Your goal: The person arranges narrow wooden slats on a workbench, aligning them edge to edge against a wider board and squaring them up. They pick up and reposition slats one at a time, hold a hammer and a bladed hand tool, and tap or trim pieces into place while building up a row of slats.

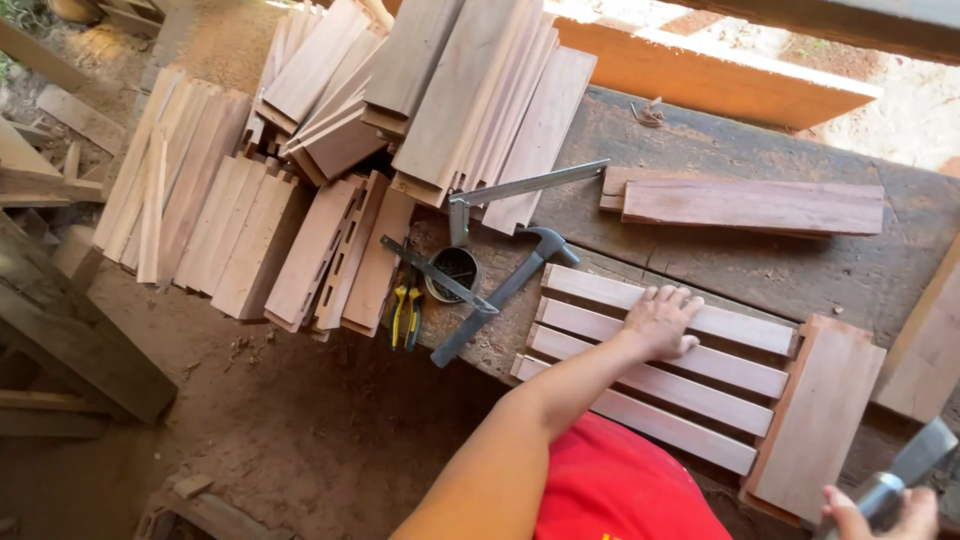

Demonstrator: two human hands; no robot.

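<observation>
My left hand (660,320) lies flat, fingers spread, on a slatted wooden panel (700,385) that rests on the dark workbench (870,275). The panel has several parallel slats joined to a wide end board (815,420) on its right. My right hand (880,512), at the bottom right corner, grips the handle of a metal hammer (915,465), held beside the end board. A second claw hammer (510,285) lies on the bench just left of the panel.
A metal square (520,188), a small round tin (452,272), a sliding bevel (435,273) and yellow-handled pliers (405,315) lie at the bench's left end. Stacks of short boards (330,150) cover the left side. A reddish plank (750,205) lies further back. Dirt floor below.
</observation>
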